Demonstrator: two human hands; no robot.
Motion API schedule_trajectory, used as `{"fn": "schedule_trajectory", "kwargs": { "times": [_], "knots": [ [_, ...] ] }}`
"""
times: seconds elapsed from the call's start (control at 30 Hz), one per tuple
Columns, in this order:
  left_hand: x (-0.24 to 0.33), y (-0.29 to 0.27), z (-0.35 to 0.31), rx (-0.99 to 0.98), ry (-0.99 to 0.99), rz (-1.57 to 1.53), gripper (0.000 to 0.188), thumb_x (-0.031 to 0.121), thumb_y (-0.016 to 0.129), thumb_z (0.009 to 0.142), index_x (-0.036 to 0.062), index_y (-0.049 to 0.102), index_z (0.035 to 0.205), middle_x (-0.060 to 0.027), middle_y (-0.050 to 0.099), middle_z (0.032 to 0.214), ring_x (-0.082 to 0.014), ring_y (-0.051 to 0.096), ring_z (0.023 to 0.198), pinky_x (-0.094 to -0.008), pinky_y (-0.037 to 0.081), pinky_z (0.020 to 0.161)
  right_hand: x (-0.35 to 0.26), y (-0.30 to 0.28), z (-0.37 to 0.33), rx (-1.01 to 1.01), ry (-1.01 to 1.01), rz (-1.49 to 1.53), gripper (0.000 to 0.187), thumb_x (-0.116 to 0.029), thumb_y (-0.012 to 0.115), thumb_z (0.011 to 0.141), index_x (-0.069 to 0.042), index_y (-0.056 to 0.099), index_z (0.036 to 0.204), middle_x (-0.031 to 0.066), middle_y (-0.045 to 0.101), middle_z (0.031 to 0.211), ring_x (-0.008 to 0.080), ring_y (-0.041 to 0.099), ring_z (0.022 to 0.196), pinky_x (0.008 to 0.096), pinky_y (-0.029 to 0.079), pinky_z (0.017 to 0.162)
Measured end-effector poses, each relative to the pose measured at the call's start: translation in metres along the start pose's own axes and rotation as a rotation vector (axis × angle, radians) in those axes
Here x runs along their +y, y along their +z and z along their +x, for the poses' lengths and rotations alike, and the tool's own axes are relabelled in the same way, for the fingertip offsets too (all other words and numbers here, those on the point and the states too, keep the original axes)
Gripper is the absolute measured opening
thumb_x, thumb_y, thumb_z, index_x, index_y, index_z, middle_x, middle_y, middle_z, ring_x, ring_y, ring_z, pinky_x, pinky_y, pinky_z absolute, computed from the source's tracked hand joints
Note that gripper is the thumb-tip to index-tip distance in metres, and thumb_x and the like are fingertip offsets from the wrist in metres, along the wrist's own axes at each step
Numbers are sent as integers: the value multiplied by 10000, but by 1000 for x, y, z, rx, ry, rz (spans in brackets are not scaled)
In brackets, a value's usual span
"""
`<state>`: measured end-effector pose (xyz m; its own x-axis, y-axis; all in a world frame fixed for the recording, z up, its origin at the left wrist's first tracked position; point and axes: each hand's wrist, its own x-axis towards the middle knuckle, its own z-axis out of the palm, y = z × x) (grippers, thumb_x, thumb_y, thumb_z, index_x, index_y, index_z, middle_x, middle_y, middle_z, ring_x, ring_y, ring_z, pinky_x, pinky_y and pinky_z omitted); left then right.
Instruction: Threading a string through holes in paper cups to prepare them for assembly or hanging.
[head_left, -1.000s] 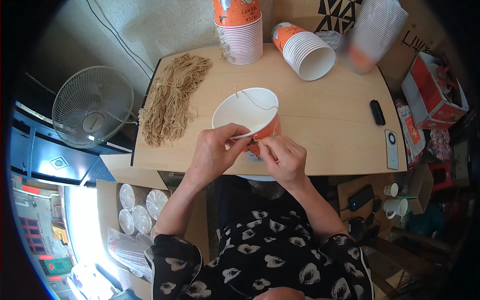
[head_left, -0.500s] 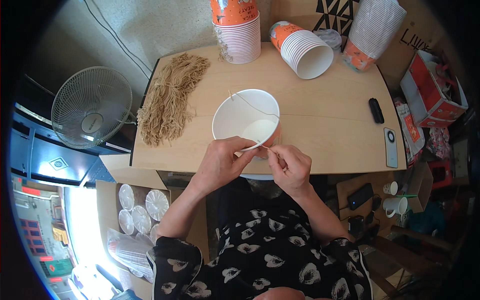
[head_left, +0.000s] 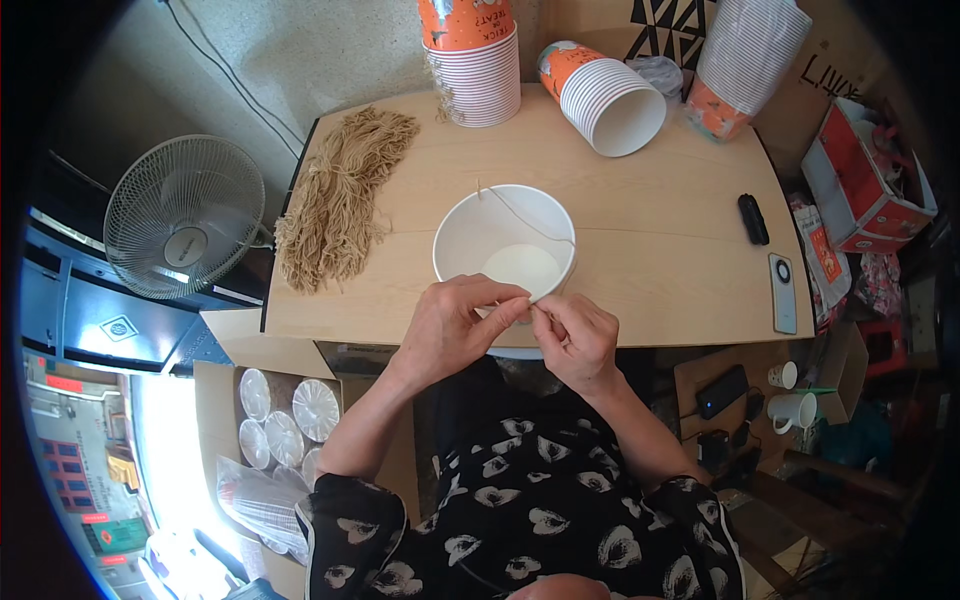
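Near six o'clock on the pale wooden table (head_left: pixel 680 270), a round white-lined paper bucket (head_left: pixel 470 245) bearing thin tan cord (head_left: pixel 520 216) looks light and dentable, best held by its rolled rim, which the left hand (head_left: pixel 453 318) pinches while the right hand (head_left: pixel 582 340) grips, apparently, cord.

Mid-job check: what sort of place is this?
Probably a small indoor workroom: a round white-lined paper bucket is handled at a pale wood-topped table, which also holds a loose bundle of tan cord and an upright stack of orange-patterned, white-rimmed paper buckets.
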<state>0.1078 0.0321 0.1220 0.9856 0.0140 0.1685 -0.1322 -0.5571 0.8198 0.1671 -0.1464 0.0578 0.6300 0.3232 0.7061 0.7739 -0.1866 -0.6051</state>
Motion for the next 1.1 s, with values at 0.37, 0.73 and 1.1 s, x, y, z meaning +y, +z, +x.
{"fn": "schedule_trajectory", "kwargs": {
  "times": [0.37,0.73,1.1],
  "knots": [
    [0,-2,-3,-68,-125,71,217,146,639,1013,-37,718,1098,-150,756,940,-190,699,718,-308,559,646,7,0,-5,-32,-2,-21,163,45,753,778,-34,670,893,79,664,722,239,646,604,341,497,527],
    [-4,-11,20,-57,159,306,165,84,635,962,-40,729,1016,-186,742,1032,-265,738,859,-388,570,759,20,4,-11,-45,66,-26,148,40,748,787,-35,676,892,82,673,731,244,649,606,341,500,528],
    [-45,0,60,-420,-167,4,205,203,714,896,21,773,968,-126,745,801,-167,667,703,-330,525,662,20,3,-8,-54,57,20,157,39,755,792,-30,666,901,78,657,711,240,650,615,343,500,532]
  ]
}}
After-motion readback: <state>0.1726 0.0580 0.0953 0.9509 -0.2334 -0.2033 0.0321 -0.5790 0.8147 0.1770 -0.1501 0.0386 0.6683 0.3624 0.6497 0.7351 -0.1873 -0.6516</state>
